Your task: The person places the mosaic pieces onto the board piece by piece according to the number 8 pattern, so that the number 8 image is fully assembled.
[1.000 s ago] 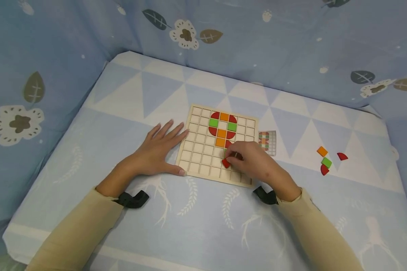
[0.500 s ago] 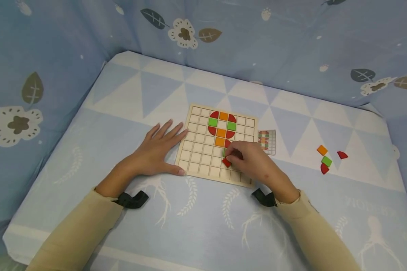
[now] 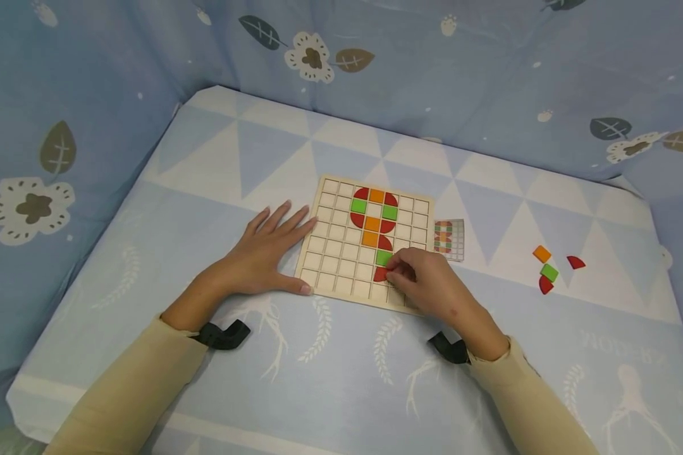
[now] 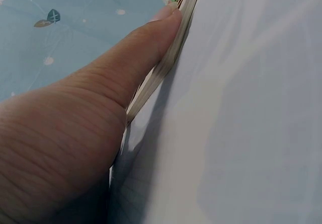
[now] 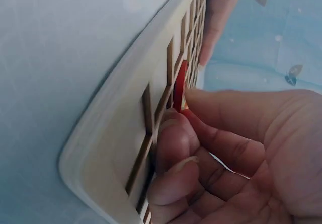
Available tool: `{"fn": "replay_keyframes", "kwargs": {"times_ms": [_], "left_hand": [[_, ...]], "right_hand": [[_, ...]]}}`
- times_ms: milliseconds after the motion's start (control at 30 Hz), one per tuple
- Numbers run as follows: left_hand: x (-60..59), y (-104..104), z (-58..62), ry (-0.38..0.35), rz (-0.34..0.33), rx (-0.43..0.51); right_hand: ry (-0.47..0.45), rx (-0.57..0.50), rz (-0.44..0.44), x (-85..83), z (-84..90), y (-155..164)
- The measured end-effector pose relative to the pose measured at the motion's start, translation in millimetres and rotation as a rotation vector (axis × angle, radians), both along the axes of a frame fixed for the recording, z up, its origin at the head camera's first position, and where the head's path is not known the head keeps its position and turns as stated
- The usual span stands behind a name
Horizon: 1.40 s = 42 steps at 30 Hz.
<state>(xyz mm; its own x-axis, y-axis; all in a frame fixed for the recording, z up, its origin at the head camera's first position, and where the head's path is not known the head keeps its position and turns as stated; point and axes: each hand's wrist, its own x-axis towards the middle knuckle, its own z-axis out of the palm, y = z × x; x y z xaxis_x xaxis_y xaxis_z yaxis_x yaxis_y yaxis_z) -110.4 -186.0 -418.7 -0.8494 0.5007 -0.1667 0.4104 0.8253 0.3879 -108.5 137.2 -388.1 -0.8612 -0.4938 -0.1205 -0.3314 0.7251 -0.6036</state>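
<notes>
A square wooden grid board [image 3: 330, 264] lies on the table with red, orange and green tiles set in some of its cells. My left hand [image 3: 262, 253] rests with spread fingers at the board's left side; its thumb touches the board's near left corner, also seen in the left wrist view. My right hand [image 3: 424, 278] has its thumb and fingertips at a red quarter-round tile [image 3: 381, 274], just below a green square tile [image 3: 384, 258]. In the right wrist view the curled fingers pinch that tile's edge, and they hide part of it.
A small pattern card [image 3: 456, 240] lies against the board's right side. Farther right are loose tiles: an orange square [image 3: 542, 254], a green square [image 3: 549, 273] and two red quarter-rounds [image 3: 576, 262]. Patterned cloth [image 3: 410, 76] walls the table's back and sides.
The red tile has turned from a slant to line up with its cell. My right hand has shifted slightly right and nearer, uncovering the green tile. The left hand has stayed put.
</notes>
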Motion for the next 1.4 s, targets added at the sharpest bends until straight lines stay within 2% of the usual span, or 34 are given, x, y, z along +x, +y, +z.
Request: {"fn": "replay_keyframes", "kwargs": {"times_ms": [467, 733, 900, 1033, 1200, 1400], "left_hand": [[-1.8, -0.9, 2.0, 0.021, -0.033, -0.006], [-2.0, 0.5, 3.4, 0.017, -0.029, -0.010], [-1.9, 2.3, 3.2, 0.013, -0.025, -0.010], [-1.9, 2.6, 3.1, 0.022, -0.027, -0.010], [-1.1, 1.9, 3.5, 0.020, -0.027, -0.003], [0.8, 2.5, 3.7, -0.005, -0.005, -0.002]], "right_hand": [[0.013, -0.020, 0.003, 1.4, -6.2, -3.3], [0.058, -0.062, -0.001, 4.2, -6.3, 0.2], [0.100, -0.103, -0.021, 10.9, -0.9, 15.3], [0.144, -0.099, -0.086, 14.8, 2.1, 39.3], [0.200, -0.036, -0.209, 18.4, 4.2, 77.3], [0.153, 0.094, -0.382, 23.5, 14.2, 123.9]]}}
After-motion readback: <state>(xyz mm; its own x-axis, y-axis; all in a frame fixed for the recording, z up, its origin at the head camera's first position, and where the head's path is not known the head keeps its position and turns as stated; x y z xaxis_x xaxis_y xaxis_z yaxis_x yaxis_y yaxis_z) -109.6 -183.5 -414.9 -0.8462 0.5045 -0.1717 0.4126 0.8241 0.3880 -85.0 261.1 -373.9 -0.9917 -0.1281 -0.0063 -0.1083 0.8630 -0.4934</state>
